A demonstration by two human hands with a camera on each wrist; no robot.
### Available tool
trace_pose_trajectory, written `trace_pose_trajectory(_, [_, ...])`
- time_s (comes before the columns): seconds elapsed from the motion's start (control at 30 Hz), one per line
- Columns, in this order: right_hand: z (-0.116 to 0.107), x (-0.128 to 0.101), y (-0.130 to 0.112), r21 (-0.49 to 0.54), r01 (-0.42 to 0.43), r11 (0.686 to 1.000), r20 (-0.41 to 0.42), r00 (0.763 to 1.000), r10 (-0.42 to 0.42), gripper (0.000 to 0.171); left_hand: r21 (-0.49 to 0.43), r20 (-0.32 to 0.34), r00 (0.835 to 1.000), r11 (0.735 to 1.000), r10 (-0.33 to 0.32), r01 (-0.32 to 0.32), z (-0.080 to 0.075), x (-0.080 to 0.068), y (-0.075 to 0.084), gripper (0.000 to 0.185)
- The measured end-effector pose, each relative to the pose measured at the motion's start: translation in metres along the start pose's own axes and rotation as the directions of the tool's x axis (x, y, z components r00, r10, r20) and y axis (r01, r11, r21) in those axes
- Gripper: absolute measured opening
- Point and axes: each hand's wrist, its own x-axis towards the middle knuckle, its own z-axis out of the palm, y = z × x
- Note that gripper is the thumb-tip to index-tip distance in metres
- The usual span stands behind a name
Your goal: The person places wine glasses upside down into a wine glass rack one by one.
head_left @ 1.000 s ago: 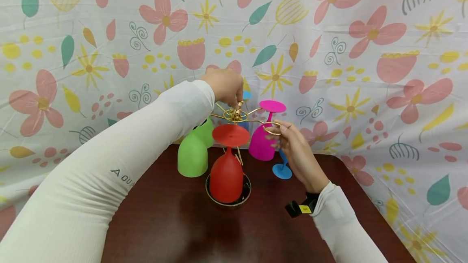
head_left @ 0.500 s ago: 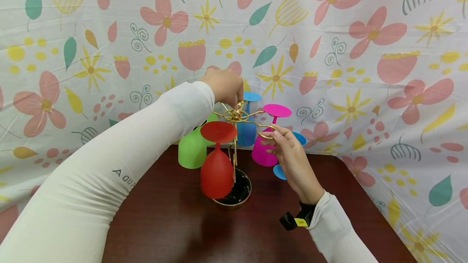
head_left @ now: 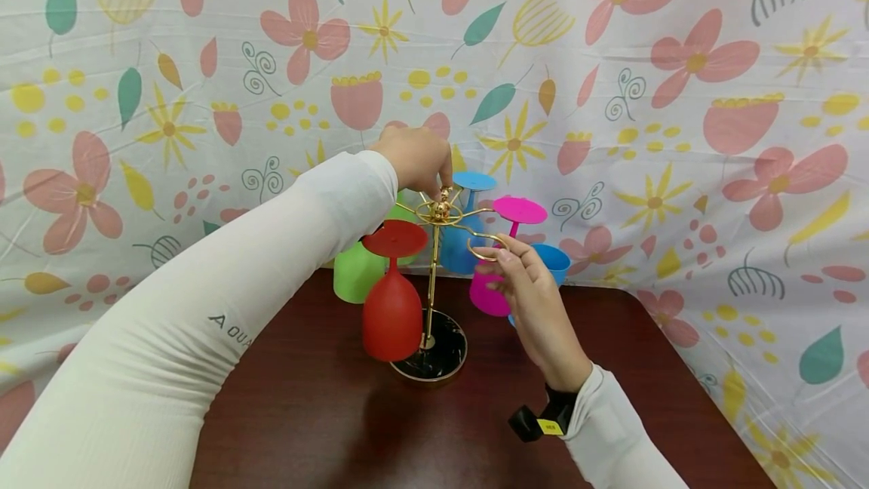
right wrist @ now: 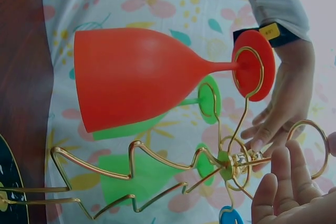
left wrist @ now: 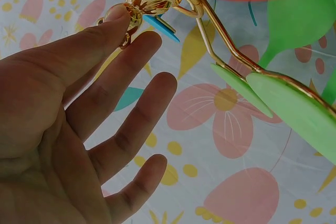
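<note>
A gold goblet rack (head_left: pixel 432 278) stands on a round black marbled base (head_left: pixel 444 345). My left hand (head_left: pixel 416 158) reaches over its top; in the left wrist view thumb and forefinger pinch the gold knob (left wrist: pixel 135 18), the other fingers spread. At the right side, my right hand (head_left: pixel 539 315) holds a bare ring-shaped hook (head_left: pixel 471 247) between thumb and fingers. Upside down from other hooks hang a red goblet (head_left: pixel 392 315) at front left, green goblets (head_left: pixel 358 274) behind it, a blue goblet (head_left: pixel 458 244) at the back and a magenta goblet (head_left: pixel 520 210), partly hidden by the right hand.
Behind my right hand a second blue goblet (head_left: pixel 553 259) stands upright on the dark brown table (head_left: pixel 305 413), mostly hidden. A flower-printed cloth (head_left: pixel 652 142) closes off the back and sides close behind the rack.
The rack's top has turned: the red goblet has swung left, uncovering stem and base, while the magenta and hanging blue goblets moved right. My right hand moved slightly left with the hook; my left hand stayed.
</note>
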Motion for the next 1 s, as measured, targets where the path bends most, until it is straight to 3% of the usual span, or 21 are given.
trace_pose_trajectory(0.5, [0.0075, -0.0003, -0.0015, 0.025, 0.026, 0.999, -0.02, 0.999, -0.026, 0.051, 0.006, 0.011, 1.0, 1.0, 0.01, -0.01, -0.0026, -0.0014, -0.0023, 0.029])
trace_pose_trajectory(0.77, [0.0062, -0.0007, -0.0007, -0.01, 0.018, 1.0, -0.005, 1.0, -0.018, 0.049, -0.024, 0.077, 0.996, 0.999, 0.037, -0.036, -0.0012, -0.0012, -0.0057, 0.034])
trace_pose_trajectory(1.0, [0.0038, -0.0008, -0.0019, -0.018, -0.011, 1.0, 0.011, 1.0, 0.012, 0.052, -0.051, 0.114, 0.988, 0.994, 0.103, -0.098, -0.0031, -0.0089, -0.0045, 0.046])
